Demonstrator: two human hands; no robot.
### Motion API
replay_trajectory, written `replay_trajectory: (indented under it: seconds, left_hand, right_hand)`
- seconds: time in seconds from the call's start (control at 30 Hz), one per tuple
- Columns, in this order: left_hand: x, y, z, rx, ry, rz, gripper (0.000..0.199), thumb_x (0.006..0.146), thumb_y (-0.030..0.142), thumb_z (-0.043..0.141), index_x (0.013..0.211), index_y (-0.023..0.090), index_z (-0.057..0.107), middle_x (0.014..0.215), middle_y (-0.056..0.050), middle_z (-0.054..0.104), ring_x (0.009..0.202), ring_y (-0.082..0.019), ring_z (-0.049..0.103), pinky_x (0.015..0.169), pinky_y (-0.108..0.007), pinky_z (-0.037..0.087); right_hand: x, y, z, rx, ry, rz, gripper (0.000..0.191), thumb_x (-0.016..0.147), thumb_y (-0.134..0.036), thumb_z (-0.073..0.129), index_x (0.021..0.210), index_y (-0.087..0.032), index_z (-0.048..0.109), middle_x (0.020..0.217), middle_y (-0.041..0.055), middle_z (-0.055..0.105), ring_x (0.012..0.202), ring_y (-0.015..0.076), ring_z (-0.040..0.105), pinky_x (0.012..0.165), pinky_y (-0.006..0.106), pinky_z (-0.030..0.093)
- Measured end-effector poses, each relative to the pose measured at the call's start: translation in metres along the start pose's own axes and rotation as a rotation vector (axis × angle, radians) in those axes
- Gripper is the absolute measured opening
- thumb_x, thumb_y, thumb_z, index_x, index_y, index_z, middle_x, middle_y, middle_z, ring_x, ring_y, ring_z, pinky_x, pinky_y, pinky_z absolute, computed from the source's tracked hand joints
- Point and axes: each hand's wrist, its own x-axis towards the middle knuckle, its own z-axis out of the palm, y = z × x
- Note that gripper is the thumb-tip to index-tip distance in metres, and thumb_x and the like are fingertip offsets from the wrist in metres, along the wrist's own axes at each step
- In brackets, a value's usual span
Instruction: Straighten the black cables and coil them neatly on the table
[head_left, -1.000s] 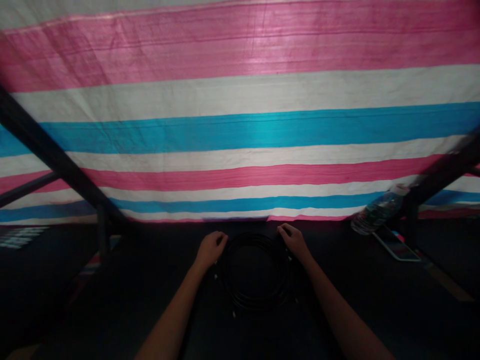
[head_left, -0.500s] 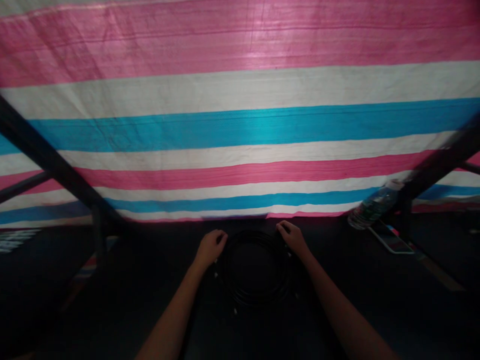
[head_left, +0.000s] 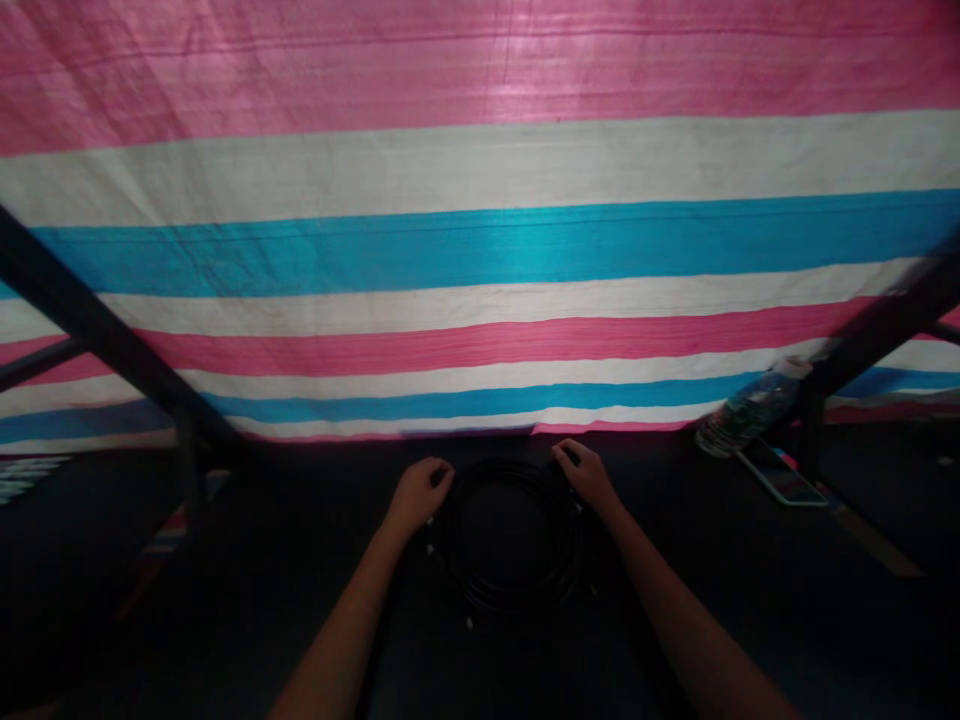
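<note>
A coil of black cable (head_left: 517,600) lies on the dark tabletop between my two hands, with small pale pieces around its outer edge. My left hand (head_left: 421,492) rests at the upper left of the coil, fingers curled in toward the thumb. On the opposite side, my right hand (head_left: 583,472) is curled the same way by the upper right edge. I see nothing in either hand, though the dark light blurs the fingertips and hides whether they touch the cable.
A clear plastic bottle (head_left: 754,408) leans at the right by a dark metal post (head_left: 814,430). Beside it lies a phone (head_left: 784,475). Another dark frame bar (head_left: 112,330) slants at the left. Behind the table hangs a striped pink, white and blue sheet (head_left: 480,245).
The view has shifted slightly, with the sheet's stripes a little higher and the left frame bar further left. My hands and the cable coil stay in nearly the same place.
</note>
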Motion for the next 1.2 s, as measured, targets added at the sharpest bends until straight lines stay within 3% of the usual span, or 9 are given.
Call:
replay_trajectory:
  seconds: [0.3,0.67,0.97,1.1,1.2]
  left_hand:
    - [-0.002,0.008,-0.002,0.015,-0.016,-0.021,0.037,0.098,0.043,0.045,0.089,0.02,0.072,0.09,-0.007,0.073,0.085,-0.022,0.066,0.079,-0.032,0.049]
    - [-0.004,0.008,-0.008,0.021,-0.071,0.031,0.033,0.091,0.05,0.059,0.094,0.02,0.072,0.09,-0.006,0.071,0.081,-0.022,0.065,0.074,-0.032,0.049]
    - [-0.007,0.007,-0.008,0.036,-0.117,0.054,0.048,0.079,0.047,0.075,0.121,0.025,0.067,0.123,-0.008,0.066,0.111,-0.029,0.063,0.098,-0.042,0.046]
    - [-0.007,0.011,-0.008,0.057,-0.123,0.047,0.046,0.081,0.039,0.073,0.124,0.025,0.065,0.121,-0.008,0.067,0.111,-0.029,0.063,0.097,-0.043,0.046]
    - [-0.008,0.016,-0.004,0.065,-0.11,0.028,0.038,0.083,0.033,0.07,0.119,0.023,0.066,0.114,-0.008,0.068,0.106,-0.028,0.065,0.095,-0.042,0.047]
  right_hand:
    - [0.0,-0.001,0.0,0.001,-0.009,0.008,0.032,0.088,-0.048,0.05,0.076,-0.021,0.062,0.075,0.0055,0.067,0.073,0.0233,0.062,0.071,0.034,0.045]
    - [-0.001,-0.005,-0.001,0.003,-0.003,0.011,0.033,0.087,-0.049,0.05,0.074,-0.021,0.062,0.073,0.005,0.067,0.07,0.0226,0.061,0.068,0.033,0.046]
    - [0.0,-0.002,0.001,0.002,-0.009,0.011,0.033,0.088,-0.049,0.051,0.077,-0.021,0.064,0.076,0.006,0.068,0.074,0.0237,0.063,0.071,0.034,0.048]
    - [0.0,-0.007,-0.002,0.025,-0.082,0.004,0.036,0.091,-0.049,0.049,0.082,-0.019,0.067,0.081,0.0073,0.071,0.079,0.0248,0.066,0.073,0.035,0.05]
    - [-0.005,-0.018,-0.008,0.05,-0.21,-0.029,0.04,0.096,-0.049,0.045,0.101,-0.018,0.07,0.095,0.0083,0.075,0.088,0.0245,0.069,0.079,0.035,0.053]
